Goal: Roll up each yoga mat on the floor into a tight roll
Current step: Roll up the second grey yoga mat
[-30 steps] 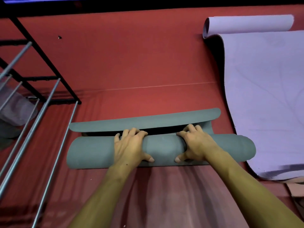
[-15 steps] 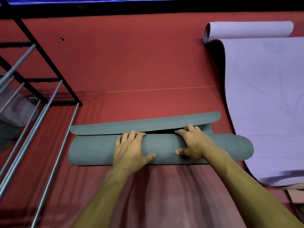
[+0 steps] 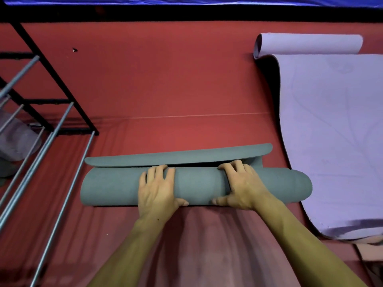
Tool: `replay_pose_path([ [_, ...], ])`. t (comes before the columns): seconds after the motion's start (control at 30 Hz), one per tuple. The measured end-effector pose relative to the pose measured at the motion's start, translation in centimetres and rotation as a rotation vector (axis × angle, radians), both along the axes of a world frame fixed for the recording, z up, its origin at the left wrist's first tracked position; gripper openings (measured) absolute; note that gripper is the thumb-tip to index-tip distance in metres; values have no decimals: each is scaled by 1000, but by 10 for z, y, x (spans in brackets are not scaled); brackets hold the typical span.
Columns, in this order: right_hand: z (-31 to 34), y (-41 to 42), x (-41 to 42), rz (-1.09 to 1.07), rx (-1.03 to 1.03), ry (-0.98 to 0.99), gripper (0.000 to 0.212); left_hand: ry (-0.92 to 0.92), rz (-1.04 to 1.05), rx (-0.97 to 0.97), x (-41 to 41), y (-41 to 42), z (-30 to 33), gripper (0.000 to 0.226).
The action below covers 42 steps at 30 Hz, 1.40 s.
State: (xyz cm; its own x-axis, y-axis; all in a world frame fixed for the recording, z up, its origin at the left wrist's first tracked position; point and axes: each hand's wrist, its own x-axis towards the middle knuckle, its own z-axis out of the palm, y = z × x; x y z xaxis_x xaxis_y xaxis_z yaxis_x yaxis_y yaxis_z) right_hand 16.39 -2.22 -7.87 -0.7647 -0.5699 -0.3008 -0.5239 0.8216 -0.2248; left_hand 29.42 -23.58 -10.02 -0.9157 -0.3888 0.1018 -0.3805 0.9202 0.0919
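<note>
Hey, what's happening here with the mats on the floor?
A person is rolling up a grey-green yoga mat on the red floor. The left hand and right hand both grip the thick roll, fingers over its top and thumbs at its near side. Only a short flap is left unrolled beyond the roll. To the right, a lilac mat lies mostly flat, curled only at its far end. A metal rack stands at the left.

Grey-green yoga mat (image 3: pixel 116 188), lilac mat (image 3: pixel 331 141) with faint swirls, red floor (image 3: pixel 165 83), black rack (image 3: pixel 51 79).
</note>
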Motion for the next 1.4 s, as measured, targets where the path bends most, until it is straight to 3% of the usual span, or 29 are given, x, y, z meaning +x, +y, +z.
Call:
replay_pose_path([
  [0.1,-16,4,6,51,78,148,129,-42,14,-18,-4,-1,-1,119],
  [0.17,-22,5,8,61,65,226,128,-118,-16,-64,-5,-1,-3,129],
  [0.23,-20,5,5,73,50,248,124,-139,-24,-81,-4,-2,-1,123],
  [0.33,-6,6,2,97,99,165,119,-198,-44,-42,-6,-5,15,113],
  [0.47,8,8,2,135,198,-88,117,-450,-92,80,-8,-10,28,112],
  [0.53,13,8,3,142,230,-126,117,-485,-82,121,-8,-10,31,112],
  [0.7,14,3,8,113,249,-78,102,-352,-30,186,1,-7,28,108],
  [0.83,26,0,6,105,229,48,98,-167,35,190,3,-7,28,89],
  [1.1,39,-15,4,51,148,12,73,-102,80,232,-3,-12,25,72],
  [1.3,27,-43,20,214,103,-1,86,-14,154,174,1,-16,17,71],
  [1.4,11,-52,25,200,125,51,117,72,217,187,2,-12,7,64],
])
